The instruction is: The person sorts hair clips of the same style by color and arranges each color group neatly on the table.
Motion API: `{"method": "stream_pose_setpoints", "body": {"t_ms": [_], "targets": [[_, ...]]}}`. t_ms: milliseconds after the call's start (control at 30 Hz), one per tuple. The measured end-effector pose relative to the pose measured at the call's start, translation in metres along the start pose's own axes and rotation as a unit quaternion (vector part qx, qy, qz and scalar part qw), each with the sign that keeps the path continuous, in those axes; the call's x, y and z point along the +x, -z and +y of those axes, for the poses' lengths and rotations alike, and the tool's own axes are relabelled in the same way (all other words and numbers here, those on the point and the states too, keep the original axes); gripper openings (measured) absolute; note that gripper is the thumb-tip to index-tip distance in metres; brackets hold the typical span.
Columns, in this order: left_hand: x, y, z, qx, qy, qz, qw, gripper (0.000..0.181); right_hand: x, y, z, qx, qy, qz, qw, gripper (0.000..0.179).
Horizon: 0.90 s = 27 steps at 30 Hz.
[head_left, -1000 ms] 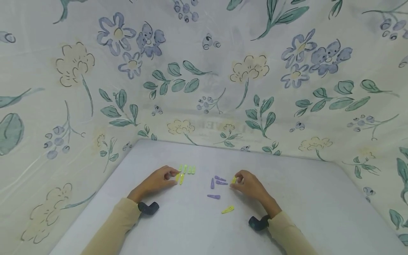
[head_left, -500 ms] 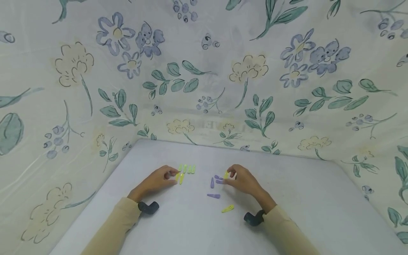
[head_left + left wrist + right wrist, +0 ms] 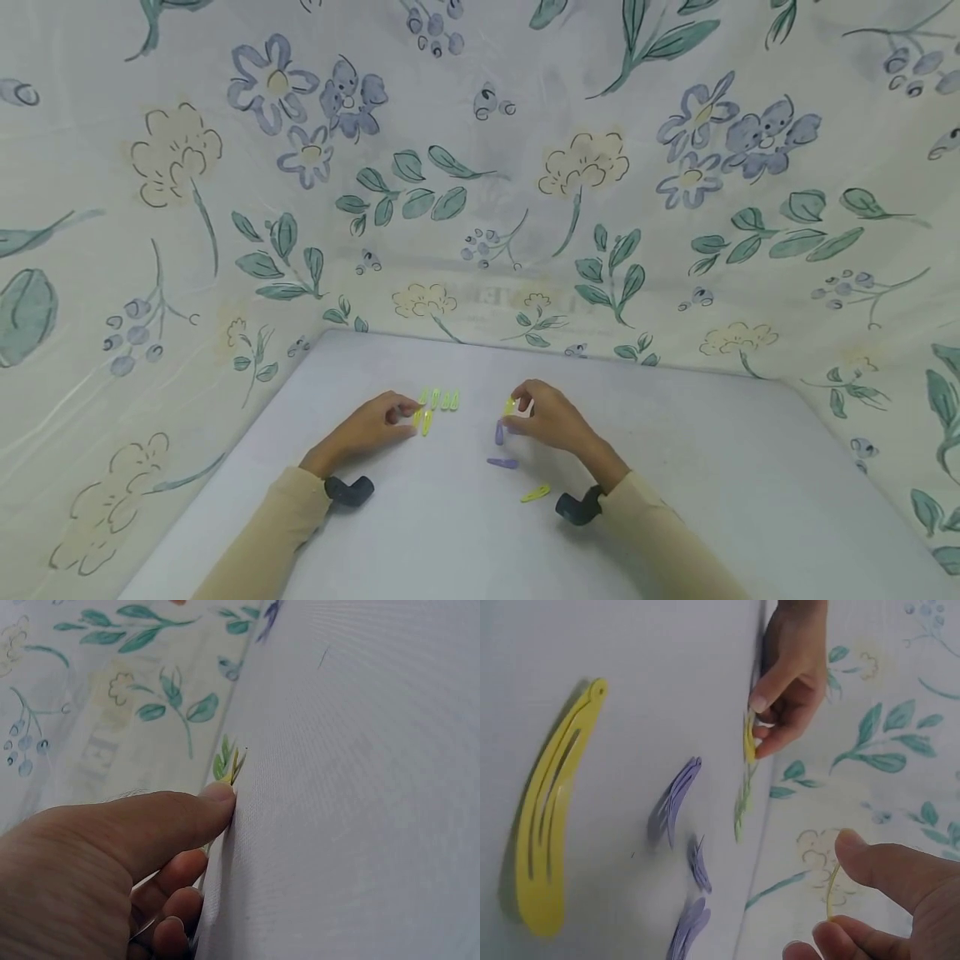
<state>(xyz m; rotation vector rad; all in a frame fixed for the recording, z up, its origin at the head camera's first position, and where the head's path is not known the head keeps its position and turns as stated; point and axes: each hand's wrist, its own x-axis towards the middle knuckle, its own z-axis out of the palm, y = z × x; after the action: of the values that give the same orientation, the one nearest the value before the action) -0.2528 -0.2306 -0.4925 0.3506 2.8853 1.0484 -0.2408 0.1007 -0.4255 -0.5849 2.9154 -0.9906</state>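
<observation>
My left hand [image 3: 371,425] pinches a yellow snap hair clip [image 3: 417,418] at the left end of a short row, thumb on its near side. Another yellow hair clip [image 3: 427,422] lies right beside it, and several light green hair clips [image 3: 446,401] stand in line just behind. My right hand [image 3: 553,418] pinches a yellow hair clip [image 3: 830,892] between thumb and finger, held up off the table. Under and near that hand lie purple hair clips [image 3: 502,462], some of them hidden by it in the head view.
A loose yellow hair clip [image 3: 547,825] lies on the white table [image 3: 420,533], nearer the front. Floral-patterned sheeting [image 3: 480,217] rises behind the table and along its sides. Each wrist carries a dark strapped camera [image 3: 349,490].
My right hand has moved left with its yellow hair clip, passing over the purple clips towards the row. My left hand has stayed in place on its clip.
</observation>
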Motion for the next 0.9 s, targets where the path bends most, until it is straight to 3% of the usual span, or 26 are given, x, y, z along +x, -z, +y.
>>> {"method": "stream_pose_setpoints", "body": {"t_ms": [133, 600, 900], "targets": [[0.0, 0.0, 0.0, -0.004, -0.006, -0.001, 1.0, 0.043, 0.004, -0.002, -0.007, 0.003, 0.028, -0.003, 0.9996, 0.041], [0.001, -0.001, -0.001, 0.002, 0.012, 0.002, 0.9999, 0.042, 0.019, -0.023, -0.025, -0.006, 0.031, -0.028, 0.9991, 0.043], [0.002, -0.003, -0.005, 0.008, 0.006, -0.001, 0.9999, 0.042, 0.032, -0.043, -0.036, -0.002, 0.069, -0.042, 0.9967, 0.045]]}}
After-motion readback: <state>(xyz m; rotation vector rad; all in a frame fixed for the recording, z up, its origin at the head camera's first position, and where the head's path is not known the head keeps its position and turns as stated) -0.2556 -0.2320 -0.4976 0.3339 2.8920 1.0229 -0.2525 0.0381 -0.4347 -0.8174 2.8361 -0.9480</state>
